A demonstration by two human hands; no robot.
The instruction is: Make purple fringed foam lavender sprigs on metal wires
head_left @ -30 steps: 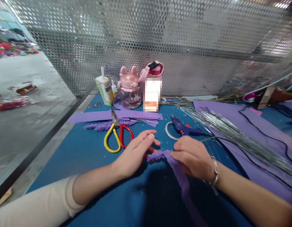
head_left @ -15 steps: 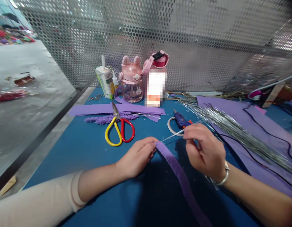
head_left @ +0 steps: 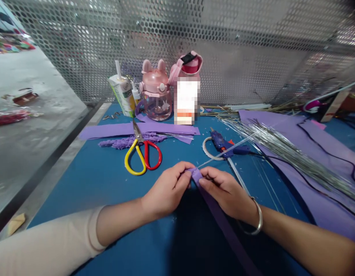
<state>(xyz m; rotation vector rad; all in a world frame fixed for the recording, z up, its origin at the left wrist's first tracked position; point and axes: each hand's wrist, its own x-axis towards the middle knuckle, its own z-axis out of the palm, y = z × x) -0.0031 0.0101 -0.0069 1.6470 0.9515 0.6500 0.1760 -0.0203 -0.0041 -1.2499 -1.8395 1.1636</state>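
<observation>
My left hand (head_left: 168,189) is closed, pinching the far end of a long purple strip (head_left: 214,209) between thumb and fingers. My right hand (head_left: 229,191), a bangle at its wrist, grips the same strip just beside the left fingertips. From the pinched end the strip hangs down toward the near edge of the view. A thin pale wire (head_left: 223,152) sticks out from that spot up to the right; its lower end is hidden at the fingers. Scissors (head_left: 140,147) with one yellow and one red handle lie beyond my left hand.
A blue glue gun (head_left: 223,143) lies past my right hand beside a white ring (head_left: 207,147). Wire bundles (head_left: 289,157) rest on purple sheets (head_left: 318,191) at right. A drink carton (head_left: 122,96), pink jug (head_left: 157,92) and pink bottle (head_left: 191,63) stand before a perforated metal panel (head_left: 229,61).
My right hand has come down and left, from the wire to the strip's end. The end is now bent between both hands. The view has shifted slightly.
</observation>
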